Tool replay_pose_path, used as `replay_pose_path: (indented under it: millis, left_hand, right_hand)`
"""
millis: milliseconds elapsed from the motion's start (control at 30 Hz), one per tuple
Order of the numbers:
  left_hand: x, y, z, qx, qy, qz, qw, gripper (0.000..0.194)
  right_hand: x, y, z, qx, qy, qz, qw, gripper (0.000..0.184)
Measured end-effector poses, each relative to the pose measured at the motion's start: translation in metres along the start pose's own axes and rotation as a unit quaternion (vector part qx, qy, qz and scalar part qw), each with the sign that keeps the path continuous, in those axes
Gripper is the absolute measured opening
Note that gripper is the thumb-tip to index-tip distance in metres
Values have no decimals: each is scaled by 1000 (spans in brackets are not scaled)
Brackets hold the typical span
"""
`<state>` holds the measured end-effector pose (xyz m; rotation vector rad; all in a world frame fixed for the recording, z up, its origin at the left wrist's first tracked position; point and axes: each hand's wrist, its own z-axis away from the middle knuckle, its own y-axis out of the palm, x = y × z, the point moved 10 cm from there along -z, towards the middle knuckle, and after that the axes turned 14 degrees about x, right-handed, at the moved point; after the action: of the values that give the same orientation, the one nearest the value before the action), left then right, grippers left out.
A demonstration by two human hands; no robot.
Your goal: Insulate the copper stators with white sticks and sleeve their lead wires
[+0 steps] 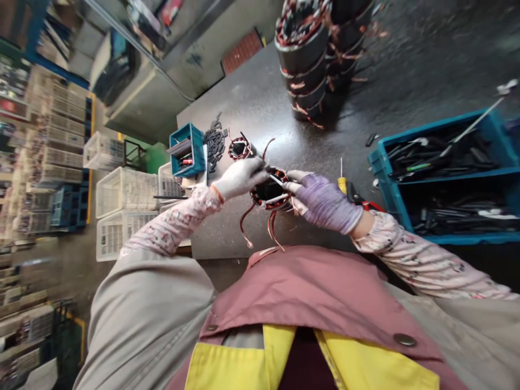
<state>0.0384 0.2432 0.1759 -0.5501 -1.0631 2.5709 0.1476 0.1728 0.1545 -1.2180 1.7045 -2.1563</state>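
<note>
A motor stator (pixel 257 198) with copper windings lies on the table in front of me, its lead wires hanging toward my body. My left hand (pixel 241 177), in a white glove, is at its far left rim with fingers closed; what they pinch is hidden. Across the stator's opening runs a thin white sleeve (pixel 277 180), between the two hands. My right hand (pixel 325 203), in a purple and white glove, grips the stator's right rim. A smaller-looking second stator (pixel 239 149) sits just beyond my left hand.
Stacked stators (pixel 304 65) stand at the back. Black sleeve pieces (pixel 215 140) lie beside a small blue bin (pixel 197 149) on the left. On the right are a yellow-handled screwdriver (pixel 342 185) and blue crates (pixel 384 168) of black tubes. White baskets (pixel 128 189) stand further left.
</note>
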Motion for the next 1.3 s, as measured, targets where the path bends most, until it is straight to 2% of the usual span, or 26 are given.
replay_pose_path:
  millis: [100, 133, 200, 233, 333, 400, 500, 533, 600, 667, 700, 767, 833, 933, 1033, 1100, 1167, 1300]
  left_hand:
    - [-15, 2, 10, -2, -15, -97, 995, 58]
    - [-20, 5, 10, 5, -33, -140, 990, 55]
    - [-31, 9, 7, 28, -66, -205, 976, 36]
    - [-37, 11, 3, 41, -74, -221, 972, 34]
    - [-46, 11, -8, 71, -80, -211, 972, 37]
    - [-45, 11, -13, 92, -75, -184, 976, 31]
    - [-37, 21, -8, 149, -31, -103, 983, 24]
    - [-33, 23, -3, 146, -14, -57, 988, 26]
    - [-20, 17, 12, 78, -5, 17, 997, 34]
    - [-12, 16, 30, 5, -8, 12, 1000, 35]
    - [-15, 22, 36, -3, -3, -27, 1000, 36]
    - [-25, 41, 40, 26, 4, -118, 993, 39]
    - [-31, 51, 38, 52, -4, -160, 986, 29]
    - [-35, 48, 28, 74, 12, -161, 984, 26]
    - [-44, 43, 19, 82, 97, -221, 967, 17]
    - [-47, 39, 15, 70, 114, -247, 960, 20]
    - [-47, 37, 14, 68, 84, -250, 962, 28]
    - [-36, 34, 18, 81, -59, -189, 977, 30]
  right_hand:
    - [15, -3, -3, 3, -40, 45, 998, 51]
    - [19, -3, -5, 5, -45, 58, 997, 50]
    - [22, 1, -12, 16, -43, 76, 996, 41]
    - [22, 4, -16, 20, -39, 79, 996, 37]
    - [19, 8, -22, 19, -42, 67, 997, 36]
    - [16, 8, -22, 7, -50, 43, 998, 38]
    - [12, 6, -19, -7, -67, -5, 998, 37]
    - [10, 5, -17, -14, -71, -19, 997, 36]
    - [6, 6, -16, -29, -77, -42, 996, 34]
    - [1, 8, -17, -41, -76, -57, 995, 32]
    - [0, 9, -18, -42, -74, -60, 995, 31]
    - [0, 9, -18, -43, -67, -57, 995, 32]
    - [6, 5, -16, -40, -68, -47, 996, 34]
    - [18, 6, -17, -18, -87, -30, 996, 35]
    - [12, 13, -25, 0, -72, -10, 997, 37]
    - [6, 16, -28, 2, -60, -4, 998, 38]
    - [4, 16, -28, 3, -49, -6, 999, 38]
    - [6, 16, -22, 3, -49, -30, 998, 38]
